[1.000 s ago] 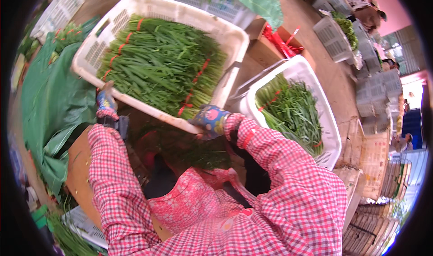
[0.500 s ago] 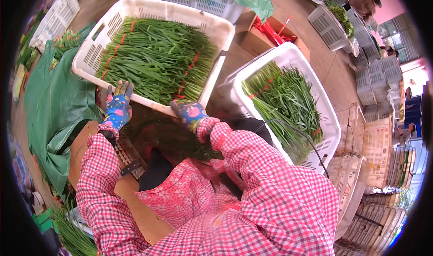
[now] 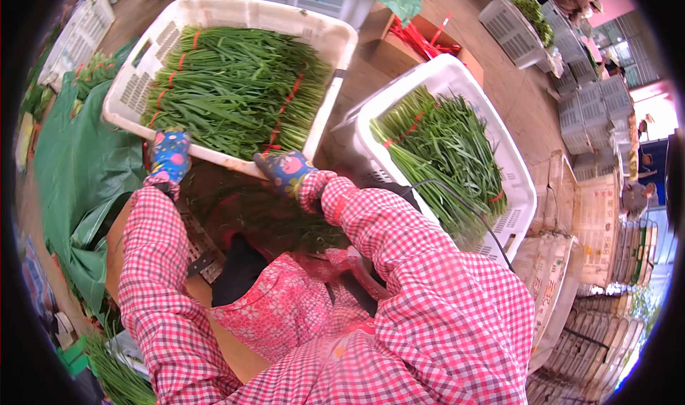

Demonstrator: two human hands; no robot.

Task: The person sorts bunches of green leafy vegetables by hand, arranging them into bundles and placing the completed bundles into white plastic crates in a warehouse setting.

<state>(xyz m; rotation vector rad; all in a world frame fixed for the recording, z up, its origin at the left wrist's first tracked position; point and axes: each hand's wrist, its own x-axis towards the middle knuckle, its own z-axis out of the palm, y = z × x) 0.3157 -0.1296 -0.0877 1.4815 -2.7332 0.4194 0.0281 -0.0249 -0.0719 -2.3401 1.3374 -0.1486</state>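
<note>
Both of my hands, in blue patterned gloves, are at the near edge of a white plastic crate (image 3: 222, 160). My left hand (image 3: 170, 157) grips the rim near its left corner, with the fingers bent over the edge. Closer to the right corner, my right hand (image 3: 287, 171) closes on the same rim, its thumb side toward the crate. Rows of green chives (image 3: 228, 84), bundled with red bands, fill much of this crate. To the right stands a second white crate (image 3: 524, 191) with more banded chives (image 3: 457, 155).
A cardboard box (image 3: 371, 52) holding red strips (image 3: 421, 42) stands beyond the two crates. Green sheeting (image 3: 85, 184) drapes along the left. Stacked crates (image 3: 596, 226) rise at the right, and a thin dark cable (image 3: 464, 201) arcs over the second crate.
My left fingers, stretched over the rim before, are now bent around it. The crates and both hands appear slightly farther left in the picture. My right hand stays on the rim.
</note>
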